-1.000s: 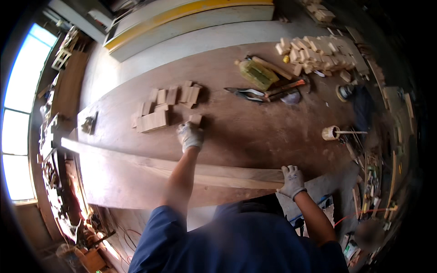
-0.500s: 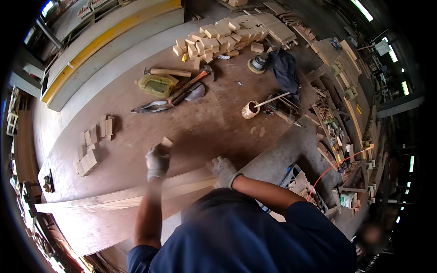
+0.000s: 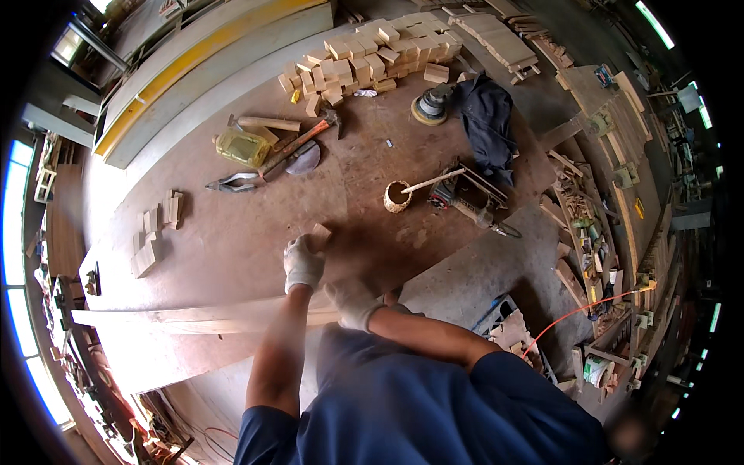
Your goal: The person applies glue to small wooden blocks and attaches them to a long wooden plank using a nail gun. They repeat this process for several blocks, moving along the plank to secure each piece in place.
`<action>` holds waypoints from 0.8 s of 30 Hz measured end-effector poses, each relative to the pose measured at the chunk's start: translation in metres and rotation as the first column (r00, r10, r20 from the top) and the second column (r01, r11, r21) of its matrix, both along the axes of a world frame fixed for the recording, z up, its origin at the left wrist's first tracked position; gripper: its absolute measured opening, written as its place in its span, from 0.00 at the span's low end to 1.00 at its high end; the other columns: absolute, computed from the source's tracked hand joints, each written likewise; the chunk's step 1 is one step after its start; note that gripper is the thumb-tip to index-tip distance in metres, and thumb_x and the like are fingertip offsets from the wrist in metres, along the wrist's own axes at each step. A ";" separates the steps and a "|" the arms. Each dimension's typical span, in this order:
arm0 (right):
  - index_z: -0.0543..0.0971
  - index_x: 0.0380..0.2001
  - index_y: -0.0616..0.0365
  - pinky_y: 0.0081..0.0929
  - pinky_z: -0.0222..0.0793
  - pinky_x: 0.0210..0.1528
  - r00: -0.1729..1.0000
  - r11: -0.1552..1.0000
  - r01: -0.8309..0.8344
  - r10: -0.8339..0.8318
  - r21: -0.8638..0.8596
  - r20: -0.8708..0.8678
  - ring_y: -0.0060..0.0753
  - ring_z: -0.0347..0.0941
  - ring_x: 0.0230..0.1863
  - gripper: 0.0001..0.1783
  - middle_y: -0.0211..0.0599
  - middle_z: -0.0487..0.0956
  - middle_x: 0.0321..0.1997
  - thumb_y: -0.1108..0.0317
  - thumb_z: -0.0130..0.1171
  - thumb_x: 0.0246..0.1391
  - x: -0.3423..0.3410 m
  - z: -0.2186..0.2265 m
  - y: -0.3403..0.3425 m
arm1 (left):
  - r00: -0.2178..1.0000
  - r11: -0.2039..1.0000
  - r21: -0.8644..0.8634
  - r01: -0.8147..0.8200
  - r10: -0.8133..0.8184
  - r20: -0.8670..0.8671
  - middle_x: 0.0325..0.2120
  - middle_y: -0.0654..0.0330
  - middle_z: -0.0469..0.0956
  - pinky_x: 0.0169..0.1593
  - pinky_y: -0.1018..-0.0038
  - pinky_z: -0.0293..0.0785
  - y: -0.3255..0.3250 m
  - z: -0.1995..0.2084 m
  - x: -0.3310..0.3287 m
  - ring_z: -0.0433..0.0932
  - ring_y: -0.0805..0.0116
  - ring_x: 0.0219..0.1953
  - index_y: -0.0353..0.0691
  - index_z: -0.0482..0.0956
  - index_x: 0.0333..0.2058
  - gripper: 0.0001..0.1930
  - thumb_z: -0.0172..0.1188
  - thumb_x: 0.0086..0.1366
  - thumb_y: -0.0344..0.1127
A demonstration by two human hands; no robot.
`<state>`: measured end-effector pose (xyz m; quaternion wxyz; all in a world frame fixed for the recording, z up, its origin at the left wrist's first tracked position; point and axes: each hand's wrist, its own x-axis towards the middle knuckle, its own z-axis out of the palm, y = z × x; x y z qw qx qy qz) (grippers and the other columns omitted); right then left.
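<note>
My left hand, in a pale work glove, is closed on a small wooden block just above the brown tabletop. Also gloved, my right hand is by the right end of a long wooden strip lying along the table's near side. Motion smears its fingers, so I cannot make out whether they hold or touch anything. Ahead and to the right of the block stands a small glue pot with a stick in it. Several similar blocks stand loosely grouped at the left.
At the far side lies a heap of wooden blocks. A hammer, pliers and a yellowish container lie ahead-left. To the right are a power tool, a sander and dark cloth. A crate stands below the table's right edge.
My left hand has moved right with the block. My right hand has come slightly left, closer to it, and is blurred. The whole view has shifted a little.
</note>
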<state>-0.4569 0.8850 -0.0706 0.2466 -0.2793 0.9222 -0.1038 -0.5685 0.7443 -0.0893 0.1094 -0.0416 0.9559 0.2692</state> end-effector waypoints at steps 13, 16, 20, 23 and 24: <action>0.81 0.53 0.61 0.40 0.76 0.57 0.755 0.600 0.620 -0.633 -0.506 0.174 0.40 0.80 0.53 0.36 0.44 0.84 0.52 0.47 0.78 0.48 -0.021 -0.002 0.114 | 0.997 0.998 0.013 -0.064 0.065 -0.049 0.49 0.45 0.82 0.59 0.55 0.75 0.016 0.025 0.006 0.78 0.43 0.56 0.39 0.86 0.48 0.23 0.76 0.57 0.44; 0.83 0.45 0.63 0.29 0.78 0.41 0.411 0.117 0.786 -0.832 -0.608 0.371 0.26 0.79 0.35 0.26 0.37 0.86 0.41 0.54 0.79 0.53 -0.064 -0.027 0.190 | 0.990 0.996 0.066 -0.064 0.072 -0.121 0.45 0.49 0.84 0.53 0.58 0.78 0.012 0.030 0.010 0.81 0.49 0.51 0.38 0.88 0.46 0.20 0.75 0.60 0.44; 0.82 0.47 0.66 0.22 0.73 0.33 0.257 -0.165 0.771 -0.803 -0.615 0.537 0.17 0.74 0.29 0.21 0.27 0.83 0.34 0.65 0.78 0.56 -0.121 0.059 0.208 | 0.985 0.777 0.614 -0.142 0.051 0.164 0.40 0.59 0.83 0.42 0.66 0.80 0.013 0.037 0.017 0.84 0.63 0.41 0.36 0.87 0.49 0.18 0.69 0.69 0.43; 0.84 0.48 0.62 0.19 0.69 0.28 0.266 -0.173 0.803 -0.752 -0.570 0.603 0.14 0.73 0.26 0.16 0.24 0.81 0.31 0.66 0.73 0.61 -0.145 0.054 0.209 | 0.921 0.344 0.866 -0.364 -0.003 0.389 0.40 0.58 0.83 0.38 0.67 0.82 0.027 0.045 0.030 0.83 0.66 0.34 0.37 0.78 0.62 0.23 0.63 0.76 0.43; 0.84 0.48 0.60 0.17 0.68 0.25 0.286 -0.174 0.802 -0.729 -0.572 0.622 0.13 0.72 0.25 0.14 0.23 0.80 0.29 0.66 0.72 0.63 -0.150 0.050 0.210 | 0.887 0.195 0.876 -0.441 -0.059 0.459 0.40 0.56 0.83 0.39 0.66 0.83 0.029 0.045 0.034 0.84 0.65 0.33 0.37 0.75 0.64 0.24 0.63 0.76 0.43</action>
